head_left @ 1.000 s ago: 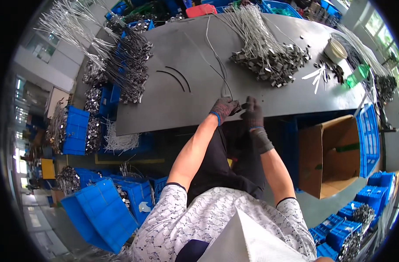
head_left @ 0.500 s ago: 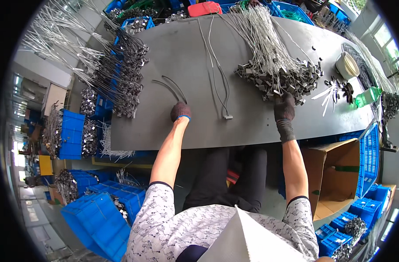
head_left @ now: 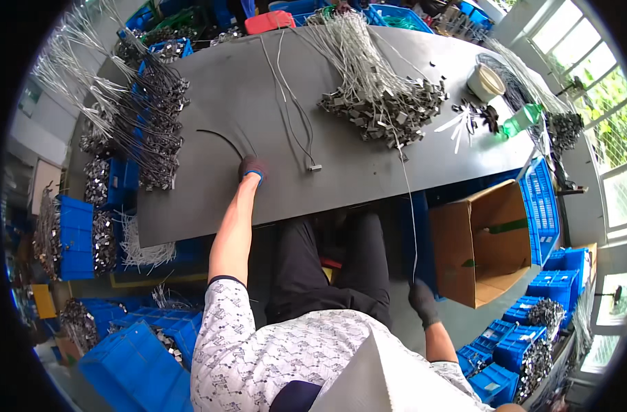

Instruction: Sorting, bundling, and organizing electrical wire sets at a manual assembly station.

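Observation:
My left hand [head_left: 253, 167], in a dark glove, is closed near the table's front edge. Out of it stick dark thin tubes [head_left: 221, 136], curving away toward the far left. My right hand [head_left: 422, 302], gloved too, is low beyond the table edge, closed on a pale thin cable [head_left: 411, 213]. Taut, that cable runs up over the edge to the near side of a heap of cables with metal connectors [head_left: 382, 113]; a small connector [head_left: 404, 158] shows along it. Between my hands lies a separate looped cable with a connector [head_left: 316, 167].
Black-ended cable bundles [head_left: 162, 110] hang along the left of the grey table [head_left: 258, 199]. White strips [head_left: 457, 127], a pale tub [head_left: 486, 82] and a green bottle [head_left: 521, 121] sit on the right. A cardboard box [head_left: 457, 240] and blue crates [head_left: 533, 206] stand below right.
My right hand has pulled back from the heap to below the table edge, drawing a cable out. My left hand keeps its tubes. The whole view has turned and shifted.

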### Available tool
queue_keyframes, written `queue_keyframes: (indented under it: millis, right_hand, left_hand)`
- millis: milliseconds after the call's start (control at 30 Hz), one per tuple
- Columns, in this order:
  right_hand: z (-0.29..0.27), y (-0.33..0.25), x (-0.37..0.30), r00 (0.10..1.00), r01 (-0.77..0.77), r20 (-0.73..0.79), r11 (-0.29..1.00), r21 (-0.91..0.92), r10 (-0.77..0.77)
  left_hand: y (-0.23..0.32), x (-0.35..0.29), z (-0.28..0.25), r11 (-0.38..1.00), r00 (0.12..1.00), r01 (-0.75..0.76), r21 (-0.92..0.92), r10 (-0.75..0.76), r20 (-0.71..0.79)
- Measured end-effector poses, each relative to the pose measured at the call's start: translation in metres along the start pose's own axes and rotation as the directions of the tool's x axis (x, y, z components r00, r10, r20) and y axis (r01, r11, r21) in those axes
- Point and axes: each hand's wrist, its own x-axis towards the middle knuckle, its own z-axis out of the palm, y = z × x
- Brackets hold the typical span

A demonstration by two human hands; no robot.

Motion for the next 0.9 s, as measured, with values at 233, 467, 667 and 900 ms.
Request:
queue_keyframes:
  millis: [233, 467, 667, 900]
  right_hand:
    - [0.057, 0.064, -0.217, 0.926, -0.214, 0.291, 0.970, -0.112, 0.238]
    - [0.058, 0.013, -0.250, 0.954, -0.225, 0.207, 0.974, 0.020, 0.216]
    - [0.087, 0.068, -0.286, 0.766, -0.317, 0.517, 0.924, -0.213, 0.382]
    - [0.074, 0.090, -0.246, 0.837, -0.252, 0.452, 0.950, -0.183, 0.309]
  left_hand:
    - [0.259, -0.037, -0.113, -0.214, 0.985, -0.168, -0.962, -0.008, -0.170]
    - [0.481, -0.117, -0.135, -0.634, 0.831, 0.511, -0.580, 0.191, 0.523]
    - [0.442, -0.117, -0.243, -0.750, 0.977, 0.047, -0.660, -0.104, 0.187]
    - [0.340, -0.068, -0.334, -0.359, 0.768, -0.494, -0.792, -0.606, -0.205]
